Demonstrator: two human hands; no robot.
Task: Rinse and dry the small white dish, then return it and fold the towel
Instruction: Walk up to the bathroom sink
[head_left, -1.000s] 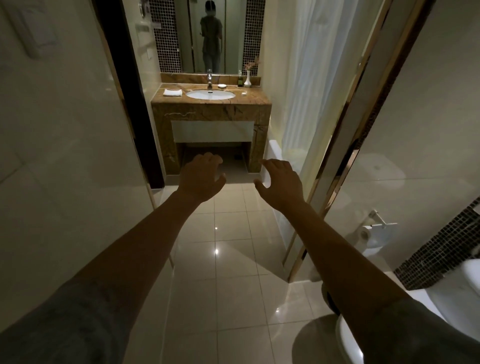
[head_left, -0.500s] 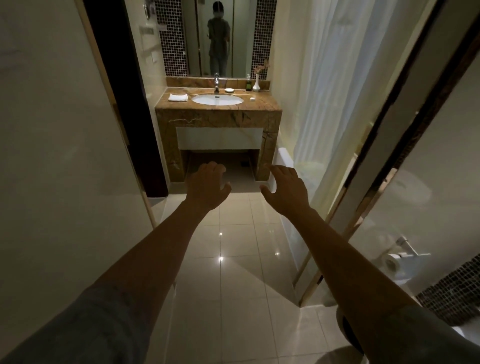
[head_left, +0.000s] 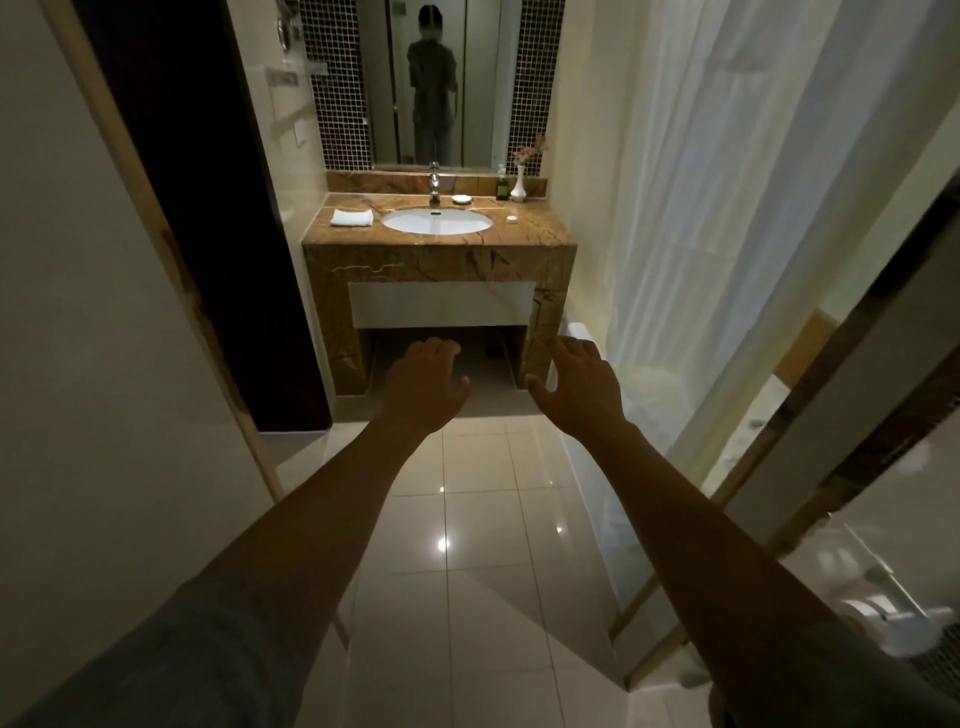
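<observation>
A small white dish (head_left: 461, 198) rests on the brown marble counter (head_left: 530, 236), just right of the tap (head_left: 434, 186) and behind the oval white basin (head_left: 437, 222). On the counter's left end lies a folded white towel (head_left: 352, 217). My left hand (head_left: 423, 387) and my right hand (head_left: 576, 387) are stretched out ahead of me at floor-tile level, well short of the vanity. Both hands hold nothing and their fingers are spread.
A dark bottle (head_left: 502, 185), a white vase with flowers (head_left: 518, 184) and a small white object (head_left: 512, 219) stand at the counter's right. A white curtain (head_left: 727, 218) and tub edge (head_left: 576, 332) line the right side. A doorframe (head_left: 171, 249) stands on the left. Shiny floor tiles (head_left: 467, 519) lead to the vanity.
The view has moved forward through the doorway, so the vanity looks larger and closer. Both empty hands stay outstretched in front, and the toilet has slid out of view at the right.
</observation>
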